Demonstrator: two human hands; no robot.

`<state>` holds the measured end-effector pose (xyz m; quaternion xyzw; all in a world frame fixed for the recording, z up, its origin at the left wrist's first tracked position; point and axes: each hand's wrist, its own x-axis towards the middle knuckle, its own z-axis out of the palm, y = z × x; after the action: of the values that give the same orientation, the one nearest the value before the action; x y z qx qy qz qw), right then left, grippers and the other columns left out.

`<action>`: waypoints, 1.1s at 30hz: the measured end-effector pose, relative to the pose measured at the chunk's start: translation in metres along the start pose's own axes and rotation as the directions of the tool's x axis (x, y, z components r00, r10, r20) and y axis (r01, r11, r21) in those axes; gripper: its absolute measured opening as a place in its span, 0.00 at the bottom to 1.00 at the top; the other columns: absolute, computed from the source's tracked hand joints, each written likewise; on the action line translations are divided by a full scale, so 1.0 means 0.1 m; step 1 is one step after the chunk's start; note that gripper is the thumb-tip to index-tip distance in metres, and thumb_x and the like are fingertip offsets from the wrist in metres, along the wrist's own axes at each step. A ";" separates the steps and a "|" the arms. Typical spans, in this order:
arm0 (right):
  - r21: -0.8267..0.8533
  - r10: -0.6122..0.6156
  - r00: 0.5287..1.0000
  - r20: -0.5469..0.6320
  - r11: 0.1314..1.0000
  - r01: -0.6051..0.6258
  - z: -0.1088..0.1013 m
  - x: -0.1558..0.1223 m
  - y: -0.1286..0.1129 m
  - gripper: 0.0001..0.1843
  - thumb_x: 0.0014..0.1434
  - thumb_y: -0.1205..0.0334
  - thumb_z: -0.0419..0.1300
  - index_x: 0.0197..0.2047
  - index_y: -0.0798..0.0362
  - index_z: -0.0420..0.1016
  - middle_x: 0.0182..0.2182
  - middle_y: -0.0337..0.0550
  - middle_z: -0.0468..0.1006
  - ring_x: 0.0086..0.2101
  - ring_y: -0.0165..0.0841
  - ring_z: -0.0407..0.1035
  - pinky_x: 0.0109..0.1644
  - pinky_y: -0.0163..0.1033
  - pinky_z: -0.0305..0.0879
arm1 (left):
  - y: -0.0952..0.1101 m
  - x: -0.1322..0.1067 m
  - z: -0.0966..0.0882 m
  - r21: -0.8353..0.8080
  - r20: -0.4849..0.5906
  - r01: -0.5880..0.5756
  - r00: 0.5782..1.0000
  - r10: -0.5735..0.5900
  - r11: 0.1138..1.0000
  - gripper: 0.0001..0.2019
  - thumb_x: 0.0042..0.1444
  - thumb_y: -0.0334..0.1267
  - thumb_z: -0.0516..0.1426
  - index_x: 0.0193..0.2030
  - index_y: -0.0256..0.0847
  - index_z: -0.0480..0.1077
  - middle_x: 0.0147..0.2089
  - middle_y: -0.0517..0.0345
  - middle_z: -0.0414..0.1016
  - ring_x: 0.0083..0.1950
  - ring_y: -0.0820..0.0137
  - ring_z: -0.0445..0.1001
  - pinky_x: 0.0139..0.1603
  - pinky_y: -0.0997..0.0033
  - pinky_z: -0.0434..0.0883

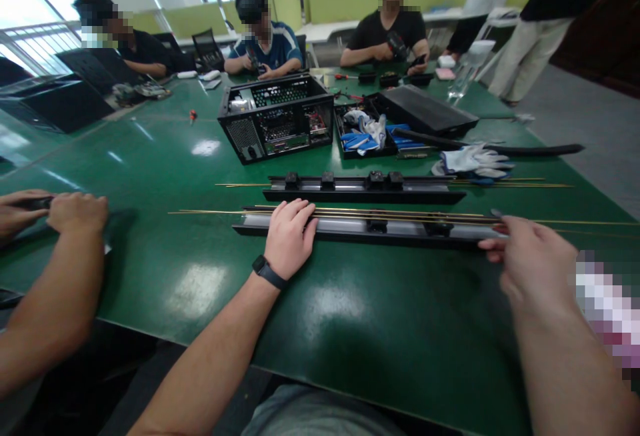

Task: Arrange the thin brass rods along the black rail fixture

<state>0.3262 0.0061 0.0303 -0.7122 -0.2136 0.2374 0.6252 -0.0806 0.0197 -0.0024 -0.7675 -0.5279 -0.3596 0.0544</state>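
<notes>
A long black channel point(345, 235) with a pale inner strip lies across the table in front of me. Black blocks point(377, 223) sit inside it, and thin brass-coloured rods point(350, 211) run along its far side. My left hand point(291, 233), with a dark watch at the wrist, is closed over the channel's left part and the rods. At the right end, my right hand point(530, 249) has its fingers pinched around the rods, which extend beyond it; the exact grip is partly hidden. Behind lies a second black channel point(350, 196) with several blocks and more rods.
An open black computer case point(275, 119) stands behind the channels. To its right are a tray point(367, 149) with gloves, a white glove point(475, 159) and a curved black strip point(525, 149). A neighbour's hands point(77, 213) work at left; several people are around the table.
</notes>
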 end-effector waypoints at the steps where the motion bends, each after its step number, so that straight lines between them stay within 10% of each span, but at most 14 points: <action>1: 0.010 0.002 0.999 -0.040 1.000 -0.002 -0.01 0.03 0.00 0.05 0.61 0.62 0.69 0.38 0.51 0.77 0.36 0.40 0.80 0.22 0.29 0.74 0.16 0.28 0.58 | 0.00 0.00 0.00 0.001 0.000 0.000 1.000 0.000 1.000 0.15 0.81 0.38 0.61 0.66 0.43 0.86 0.68 0.41 0.92 0.73 0.49 0.89 0.85 0.35 0.76; 33: 0.046 0.006 0.997 0.072 0.999 -0.010 -0.03 0.05 0.04 0.06 0.64 0.63 0.71 0.41 0.52 0.79 0.36 0.41 0.83 0.21 0.28 0.75 0.19 0.26 0.65 | 0.01 0.01 -0.02 -0.009 0.029 0.011 1.000 -0.011 1.000 0.16 0.80 0.37 0.62 0.67 0.44 0.85 0.69 0.41 0.91 0.74 0.48 0.88 0.86 0.33 0.75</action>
<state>0.3321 0.0062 0.0267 -0.6894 -0.2274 0.2702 0.6325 -0.0802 0.0191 -0.0002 -0.7699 -0.5314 -0.3509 0.0413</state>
